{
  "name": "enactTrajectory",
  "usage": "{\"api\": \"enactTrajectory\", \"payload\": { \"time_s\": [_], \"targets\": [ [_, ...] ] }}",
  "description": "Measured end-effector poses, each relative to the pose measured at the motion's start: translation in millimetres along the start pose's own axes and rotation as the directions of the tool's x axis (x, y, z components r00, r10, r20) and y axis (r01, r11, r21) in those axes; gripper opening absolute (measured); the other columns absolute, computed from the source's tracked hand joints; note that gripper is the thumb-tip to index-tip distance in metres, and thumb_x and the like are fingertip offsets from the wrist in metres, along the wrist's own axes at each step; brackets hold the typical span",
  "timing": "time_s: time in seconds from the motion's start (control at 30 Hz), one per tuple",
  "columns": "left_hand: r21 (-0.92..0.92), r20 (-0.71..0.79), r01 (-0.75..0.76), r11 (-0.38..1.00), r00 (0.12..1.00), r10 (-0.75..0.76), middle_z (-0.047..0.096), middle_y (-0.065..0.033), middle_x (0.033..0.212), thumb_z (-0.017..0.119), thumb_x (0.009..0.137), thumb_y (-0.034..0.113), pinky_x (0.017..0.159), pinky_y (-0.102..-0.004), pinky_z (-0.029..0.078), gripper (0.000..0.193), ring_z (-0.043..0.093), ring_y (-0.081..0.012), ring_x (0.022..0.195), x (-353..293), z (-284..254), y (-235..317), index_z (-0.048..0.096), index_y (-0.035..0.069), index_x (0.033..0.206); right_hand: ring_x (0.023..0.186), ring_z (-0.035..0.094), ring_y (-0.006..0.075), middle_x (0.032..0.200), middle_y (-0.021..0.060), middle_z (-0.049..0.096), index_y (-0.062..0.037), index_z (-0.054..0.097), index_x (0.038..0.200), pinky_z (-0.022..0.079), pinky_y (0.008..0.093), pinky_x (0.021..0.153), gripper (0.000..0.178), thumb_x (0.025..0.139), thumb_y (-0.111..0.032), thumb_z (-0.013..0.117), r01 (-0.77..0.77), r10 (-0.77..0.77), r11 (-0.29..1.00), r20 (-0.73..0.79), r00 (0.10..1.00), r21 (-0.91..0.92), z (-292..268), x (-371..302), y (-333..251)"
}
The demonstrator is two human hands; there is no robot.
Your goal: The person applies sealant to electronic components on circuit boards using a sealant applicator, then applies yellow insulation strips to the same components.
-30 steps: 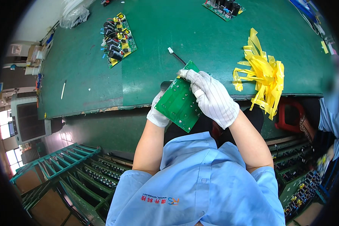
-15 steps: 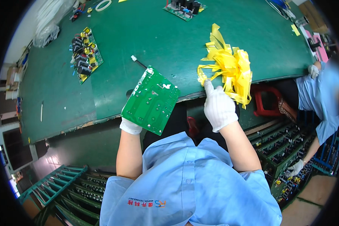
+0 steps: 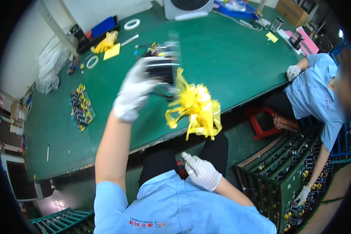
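My left hand (image 3: 135,87), in a white glove, is raised over the table. It grips a circuit board (image 3: 163,70), now seen nearly edge-on and smeared by motion, with parts on its far side. Just right of the board, a clump of yellow tape strips (image 3: 199,105) hangs over the table's front edge. Low in front of my shirt and over my lap is my right hand (image 3: 203,171), also white-gloved. Its fingers are curled together, with one fingertip pointing up and left; whatever they pinch is too small to make out.
Another circuit board (image 3: 81,108) lies at left on the green table (image 3: 230,58). Tape rolls (image 3: 132,24), a blue bin (image 3: 104,27) and a grey fan-like unit (image 3: 188,7) stand along the back. At right, a co-worker (image 3: 312,89) reaches into a rack of boards (image 3: 277,187).
My left hand has lifted the circuit board up and away over the table, turning it from its flat green underside. My right hand has drawn back from the yellow tape to my lap. The view has shifted.
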State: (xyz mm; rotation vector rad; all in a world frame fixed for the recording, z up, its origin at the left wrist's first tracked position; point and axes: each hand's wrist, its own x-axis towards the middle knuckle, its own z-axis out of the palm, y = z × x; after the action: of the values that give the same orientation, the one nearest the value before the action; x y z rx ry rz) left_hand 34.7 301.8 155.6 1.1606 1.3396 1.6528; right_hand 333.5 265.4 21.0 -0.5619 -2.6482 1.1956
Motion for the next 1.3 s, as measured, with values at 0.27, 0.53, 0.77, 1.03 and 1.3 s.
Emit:
{"api": "enactTrajectory", "payload": {
  "time_s": [0.27,0.53,0.77,1.03,1.3],
  "targets": [
    [0.887,0.399,-0.338,0.313,0.904,-0.154,0.073,-0.0109,0.092,0.069,0.077,0.016,0.078,-0.0393,0.058,0.021,0.072,-0.0273,0.089,148.9,209.7,-88.6,0.076,0.019,0.097,0.072,0.065,0.0397,0.085,0.0200,0.064,-0.0019,0.057,0.126,0.055,0.0472,0.063,0.037,0.090,-0.011,0.058,-0.106,0.076,0.992,-0.344,0.936,-0.070,-30.6,-73.4,39.7],
    [0.820,0.274,-0.144,0.555,0.949,-0.158,0.067,-0.0186,0.118,0.060,0.083,0.023,0.097,-0.0455,0.052,0.039,0.064,-0.0355,0.114,183.3,240.8,-136.6,0.068,0.010,0.119,0.095,0.066,0.0393,0.105,0.0226,0.068,0.0012,0.057,0.127,0.053,0.0454,0.085,0.034,0.095,-0.011,0.055,-0.386,0.398,0.918,-0.222,0.890,0.095,-50.3,-108.1,50.2],
    [0.972,-0.228,0.234,0.002,0.948,-0.224,0.066,-0.0167,0.121,0.060,0.077,0.022,0.096,-0.0496,0.052,0.041,0.064,-0.0354,0.113,198.4,47.6,-92.1,0.069,0.008,0.114,0.090,0.066,0.0395,0.099,0.0226,0.068,0.0018,0.057,0.125,0.054,0.0450,0.080,0.033,0.094,-0.010,0.057,-0.300,0.295,0.954,-0.240,0.925,0.016,-59.7,-86.3,61.0],
    [0.973,-0.143,0.173,0.153,0.972,-0.189,0.047,-0.0248,0.139,0.079,0.071,0.048,0.105,-0.0473,0.046,0.075,0.054,-0.0431,0.123,151.9,-91.1,-137.8,0.057,0.016,0.135,0.092,0.067,0.0392,0.098,0.0225,0.068,0.0037,0.058,0.122,0.054,0.0440,0.082,0.032,0.092,-0.007,0.057,-0.336,0.326,0.941,-0.164,0.931,-0.037,-48.6,-75.1,50.1],
    [0.994,0.049,-0.034,0.106,0.989,-0.137,0.057,-0.0290,0.110,0.078,0.071,0.051,0.089,-0.0488,0.053,0.063,0.063,-0.0445,0.097,87.9,-90.9,-89.7,0.067,0.009,0.116,0.088,0.068,0.0398,0.102,0.0240,0.067,0.0035,0.059,0.118,0.055,0.0437,0.081,0.028,0.093,-0.008,0.059,-0.049,0.073,0.994,-0.266,0.961,0.098,-32.8,-23.9,-6.1]
  ]
}}
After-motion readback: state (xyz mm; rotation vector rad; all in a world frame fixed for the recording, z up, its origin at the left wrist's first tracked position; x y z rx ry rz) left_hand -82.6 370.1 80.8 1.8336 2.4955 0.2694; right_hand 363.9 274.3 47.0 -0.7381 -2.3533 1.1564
